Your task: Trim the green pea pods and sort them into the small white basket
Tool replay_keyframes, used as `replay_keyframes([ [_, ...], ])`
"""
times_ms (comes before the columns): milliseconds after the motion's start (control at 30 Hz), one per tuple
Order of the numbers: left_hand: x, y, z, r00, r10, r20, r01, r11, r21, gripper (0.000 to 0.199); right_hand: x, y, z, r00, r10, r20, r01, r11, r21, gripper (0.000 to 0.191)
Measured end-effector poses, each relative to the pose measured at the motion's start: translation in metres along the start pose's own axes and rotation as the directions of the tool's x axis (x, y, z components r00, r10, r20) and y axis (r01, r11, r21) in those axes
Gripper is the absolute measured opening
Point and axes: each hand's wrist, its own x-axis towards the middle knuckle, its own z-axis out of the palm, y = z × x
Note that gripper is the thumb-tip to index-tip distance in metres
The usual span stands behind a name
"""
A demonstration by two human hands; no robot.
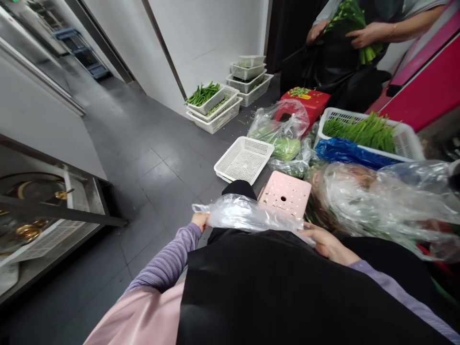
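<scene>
A clear plastic bag (244, 214) stretches across my lap, over the black apron (273, 282). My left hand (200, 221) is closed on its left end. At the other end, my right hand (323, 241) pinches the plastic between thumb and fingers. Just beyond the bag stands a pink stool (285, 192) with a hole in its top and small scraps on it. A white plastic basket (244, 158) with nothing visible inside lies on the floor past my knee.
Bagged vegetables (287, 147) and more plastic bags (355, 191) crowd the right. Behind them are a red stool (316, 103) and a white basket of green stalks (366, 132). Stacked baskets (215, 123) stand along the wall. A co-worker's hands (368, 36) hold greens; metal shelving (108, 218) is left.
</scene>
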Motion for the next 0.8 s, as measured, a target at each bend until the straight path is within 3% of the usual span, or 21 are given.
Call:
replay_keyframes([
  [133, 0.025, 0.044, -0.01, 0.967, 0.187, -0.172, -0.179, 0.982, 0.063, 0.018, -0.006, -0.019, 0.007, 0.977, -0.163, -0.139, 0.15, 0.984, -0.097, 0.021],
  [233, 0.033, 0.067, -0.014, 0.934, 0.316, -0.165, -0.255, 0.915, 0.313, 0.018, -0.012, -0.032, 0.015, 0.952, -0.256, -0.168, 0.227, 0.958, -0.173, 0.019],
  [333, 0.016, 0.08, -0.008, 0.909, 0.38, -0.169, -0.276, 0.855, 0.438, 0.034, -0.024, -0.046, 0.02, 0.972, -0.214, -0.092, 0.207, 0.975, -0.078, 0.017],
  [400, -0.014, 0.086, 0.007, 0.82, 0.557, -0.131, -0.428, 0.75, 0.504, 0.047, -0.034, -0.058, 0.024, 0.981, -0.188, -0.047, 0.187, 0.982, -0.018, 0.017],
  [433, -0.035, 0.088, 0.019, 0.69, 0.723, -0.038, -0.589, 0.591, 0.55, 0.05, -0.039, -0.064, 0.027, 0.981, -0.189, -0.042, 0.189, 0.982, -0.002, 0.017],
  [467, -0.057, 0.09, 0.034, 0.506, 0.85, 0.143, -0.759, 0.361, 0.541, 0.051, -0.045, -0.071, 0.032, 0.979, -0.201, -0.043, 0.202, 0.979, 0.01, 0.018],
  [500, -0.081, 0.091, 0.051, 0.315, 0.88, 0.357, -0.882, 0.132, 0.453, 0.052, -0.05, -0.078, 0.037, 0.972, -0.23, -0.047, 0.231, 0.973, 0.026, 0.018],
  [533, -0.103, 0.093, 0.068, 0.145, 0.826, 0.545, -0.946, -0.046, 0.322, 0.054, -0.056, -0.085, 0.045, 0.962, -0.27, -0.045, 0.272, 0.961, 0.047, 0.018],
  [567, -0.123, 0.094, 0.086, 0.033, 0.773, 0.634, -0.967, -0.136, 0.216, 0.055, -0.062, -0.091, 0.052, 0.948, -0.318, -0.029, 0.32, 0.945, 0.072, 0.019],
  [600, -0.139, 0.097, 0.102, 0.0, 0.75, 0.661, -0.972, -0.155, 0.176, 0.055, -0.068, -0.097, 0.061, 0.93, -0.369, -0.004, 0.367, 0.925, 0.099, 0.019],
  [633, -0.15, 0.101, 0.116, -0.001, 0.752, 0.66, -0.976, -0.144, 0.163, 0.052, -0.075, -0.102, 0.069, 0.909, -0.416, 0.025, 0.41, 0.904, 0.121, 0.019],
  [700, -0.159, 0.111, 0.133, 0.061, 0.775, 0.629, -0.991, -0.027, 0.129, 0.036, -0.09, -0.108, 0.08, 0.865, -0.496, 0.079, 0.485, 0.866, 0.125, 0.018],
  [767, -0.157, 0.127, 0.137, 0.201, 0.791, 0.578, -0.977, 0.204, 0.061, 0.026, -0.106, -0.111, 0.085, 0.772, -0.63, 0.089, 0.625, 0.777, 0.074, 0.014],
  [800, -0.155, 0.137, 0.134, 0.303, 0.778, 0.551, -0.935, 0.354, 0.014, 0.024, -0.113, -0.11, 0.085, 0.677, -0.733, 0.066, 0.734, 0.679, 0.016, 0.015],
])
